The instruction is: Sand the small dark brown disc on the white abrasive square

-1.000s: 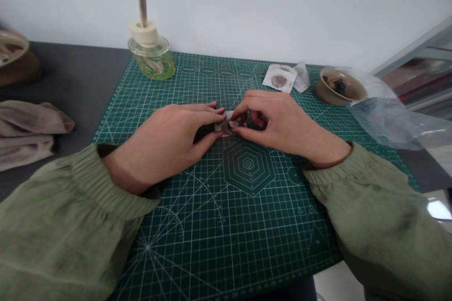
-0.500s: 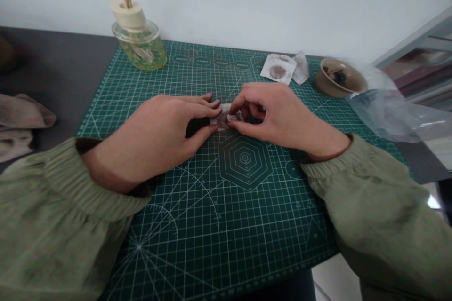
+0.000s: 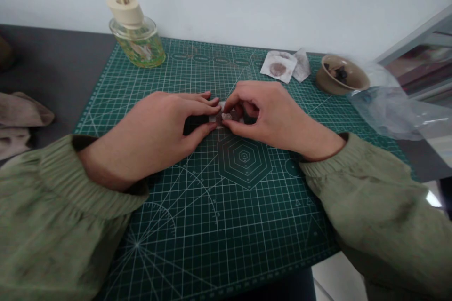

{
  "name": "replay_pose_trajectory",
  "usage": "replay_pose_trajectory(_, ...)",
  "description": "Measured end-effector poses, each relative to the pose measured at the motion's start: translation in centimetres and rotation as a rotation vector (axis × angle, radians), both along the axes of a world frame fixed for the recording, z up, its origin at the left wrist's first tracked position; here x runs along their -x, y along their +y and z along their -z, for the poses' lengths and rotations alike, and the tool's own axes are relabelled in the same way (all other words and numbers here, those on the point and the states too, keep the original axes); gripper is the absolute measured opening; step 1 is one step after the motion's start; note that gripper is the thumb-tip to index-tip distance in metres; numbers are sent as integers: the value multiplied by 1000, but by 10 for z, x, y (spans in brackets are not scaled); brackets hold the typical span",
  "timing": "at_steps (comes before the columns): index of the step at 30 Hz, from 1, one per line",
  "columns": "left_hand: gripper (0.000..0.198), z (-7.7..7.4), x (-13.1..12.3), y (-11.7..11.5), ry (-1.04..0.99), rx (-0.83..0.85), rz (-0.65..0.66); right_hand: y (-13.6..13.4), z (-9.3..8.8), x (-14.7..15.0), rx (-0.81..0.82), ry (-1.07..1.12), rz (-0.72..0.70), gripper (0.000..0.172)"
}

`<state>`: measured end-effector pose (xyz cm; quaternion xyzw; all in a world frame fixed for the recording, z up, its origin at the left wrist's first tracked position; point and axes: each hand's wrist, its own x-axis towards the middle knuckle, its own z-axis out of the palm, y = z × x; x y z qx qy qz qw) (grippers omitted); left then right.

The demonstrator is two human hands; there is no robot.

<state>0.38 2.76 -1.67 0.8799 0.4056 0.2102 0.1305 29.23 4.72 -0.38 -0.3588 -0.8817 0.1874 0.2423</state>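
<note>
A small white square packet with a brown patch, like a tea bag (image 3: 213, 118), lies flat on the green cutting mat (image 3: 243, 216). The fingertips and thumb of my left hand (image 3: 158, 127) press on its left part and hold it against the mat. My right hand (image 3: 261, 113) pinches a small pale crumpled wad (image 3: 226, 116) between thumb and index finger, right over the packet's brown middle. Its other fingers are curled in. Most of the packet is hidden under my fingers.
Two similar white packets (image 3: 278, 67) with brown marks lie at the back. Right of them stands a tan bowl (image 3: 334, 82) with dark bits inside, beside a clear plastic bag (image 3: 384, 113). A reed diffuser bottle (image 3: 141, 47) stands back left; brownish cloth (image 3: 21, 110) lies far left.
My right hand has shifted slightly left with the pale wad, closer to my left fingertips. My left hand stays nearly in place on the packet.
</note>
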Motion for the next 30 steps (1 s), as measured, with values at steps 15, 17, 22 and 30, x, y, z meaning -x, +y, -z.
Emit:
replay_pose_trajectory(15, 43, -5, -3, -2, 29, 13, -14, -2, -3, 0, 44, -42, 25, 9)
replay_pose_trajectory(17, 46, -5, -4, -2, 30, -11, -7, -1, -4, 0, 41, -43, 70, 11)
replay_pose_trajectory(22, 45, -6, -3, -1, 33, 1, -19, -1, -2, 4, 53, -45, 23, 6)
replay_pose_trajectory(30, 45, -5, -2, 0, 46, -10, -20, 0, 0, 3, 9, -33, 78, 8)
